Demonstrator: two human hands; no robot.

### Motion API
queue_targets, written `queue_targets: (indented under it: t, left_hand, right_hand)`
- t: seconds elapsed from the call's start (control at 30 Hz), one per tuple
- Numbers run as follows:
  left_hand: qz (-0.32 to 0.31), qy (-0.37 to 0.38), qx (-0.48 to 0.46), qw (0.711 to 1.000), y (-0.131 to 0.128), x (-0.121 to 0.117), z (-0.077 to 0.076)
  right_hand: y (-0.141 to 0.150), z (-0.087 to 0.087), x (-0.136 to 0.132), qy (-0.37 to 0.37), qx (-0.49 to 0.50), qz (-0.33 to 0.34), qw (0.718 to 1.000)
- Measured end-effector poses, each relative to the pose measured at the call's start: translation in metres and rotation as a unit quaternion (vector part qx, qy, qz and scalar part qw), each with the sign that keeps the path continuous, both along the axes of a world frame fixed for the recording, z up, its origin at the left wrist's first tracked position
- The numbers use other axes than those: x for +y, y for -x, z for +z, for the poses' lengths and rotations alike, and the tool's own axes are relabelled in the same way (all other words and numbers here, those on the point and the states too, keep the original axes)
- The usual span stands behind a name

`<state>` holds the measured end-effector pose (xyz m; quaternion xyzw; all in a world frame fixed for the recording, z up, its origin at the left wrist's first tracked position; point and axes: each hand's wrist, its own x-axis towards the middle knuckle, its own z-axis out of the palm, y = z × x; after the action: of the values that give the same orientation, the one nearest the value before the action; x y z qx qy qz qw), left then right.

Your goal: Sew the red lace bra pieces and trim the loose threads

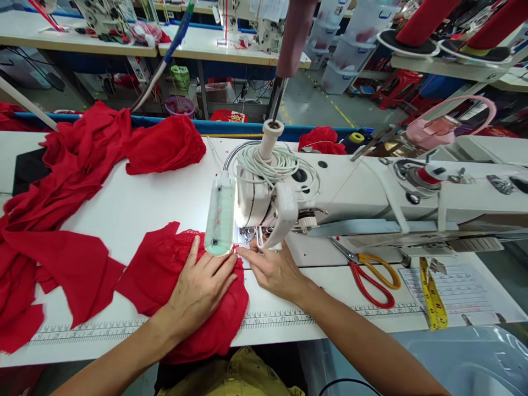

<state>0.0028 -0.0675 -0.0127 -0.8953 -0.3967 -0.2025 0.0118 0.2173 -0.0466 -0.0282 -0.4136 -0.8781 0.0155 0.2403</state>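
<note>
A red garment piece with a lace band [185, 319] lies on the sewing machine bed, one edge running up to the presser foot [247, 232]. My left hand [202, 283] rests flat on this cloth, fingers stretched towards the needle area. Just right of the foot, my right hand [272, 267] has its fingers drawn together at the cloth's edge; the machine's white guard partly covers them. A clear greenish plate [220, 214] with a glowing rim stands over the cloth, in front of my left fingertips. The needle tip itself is hidden.
Red cloth pieces [82, 148] heap along the left side. Scissors [371, 275] with red and yellow handles, a yellow tape measure [433, 302] and a written sheet [470, 291] lie at right. A printed ruler [284, 318] follows the table's front edge.
</note>
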Motion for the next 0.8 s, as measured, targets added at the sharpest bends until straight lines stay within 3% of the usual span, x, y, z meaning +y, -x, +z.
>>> queue_targets:
  t: [0.13,0.23,0.4,0.53,0.63,0.8]
  left_hand:
    - [0.037,0.1,-0.042,0.993,0.003,0.02,0.014]
    - [0.075,0.152,-0.023,0.985,0.002,0.037,0.017]
    - [0.071,0.22,-0.04,0.972,0.001,0.044,0.016]
    - [0.075,0.248,-0.099,0.961,0.001,0.039,0.024]
    - [0.065,0.268,-0.113,0.955,-0.001,0.037,0.035]
    - [0.06,0.311,-0.142,0.938,-0.006,0.037,0.043]
  right_hand:
    - [0.001,0.002,-0.002,-0.007,-0.022,0.001,1.0]
    - [0.001,0.0,-0.003,-0.003,-0.013,-0.002,1.0]
    - [0.005,-0.002,0.001,0.018,0.123,-0.039,0.991]
    - [0.009,0.006,0.003,0.117,0.251,-0.058,0.959]
    - [0.013,0.014,0.003,0.198,0.276,-0.055,0.939]
    - [0.017,0.019,0.0,0.223,0.294,-0.043,0.928]
